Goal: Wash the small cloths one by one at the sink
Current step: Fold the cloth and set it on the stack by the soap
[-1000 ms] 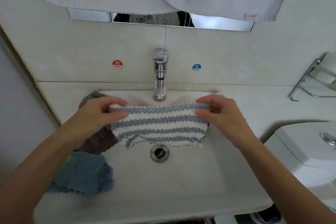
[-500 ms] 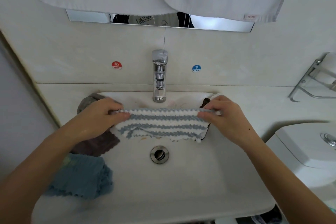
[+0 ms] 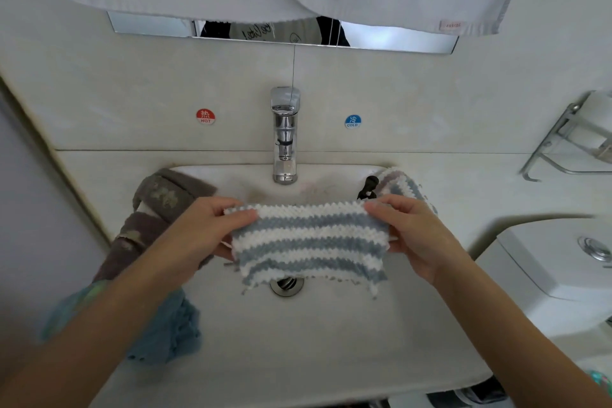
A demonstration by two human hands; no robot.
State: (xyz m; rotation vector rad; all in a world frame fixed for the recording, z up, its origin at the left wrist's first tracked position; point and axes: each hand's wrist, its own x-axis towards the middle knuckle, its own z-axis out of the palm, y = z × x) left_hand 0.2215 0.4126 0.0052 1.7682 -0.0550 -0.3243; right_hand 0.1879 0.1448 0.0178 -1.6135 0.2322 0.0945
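At the sink (image 3: 381,334), I hold the striped cloth (image 3: 308,242) stretched between my hands, its long axis running left to right, above the drain (image 3: 286,285). My left hand (image 3: 198,235) pinches its left edge, my right hand (image 3: 414,235) its right; neither is nearer. Beyond, the tap (image 3: 284,139) stands centred behind the cloth, so I judge a forward push brings it under the spout.
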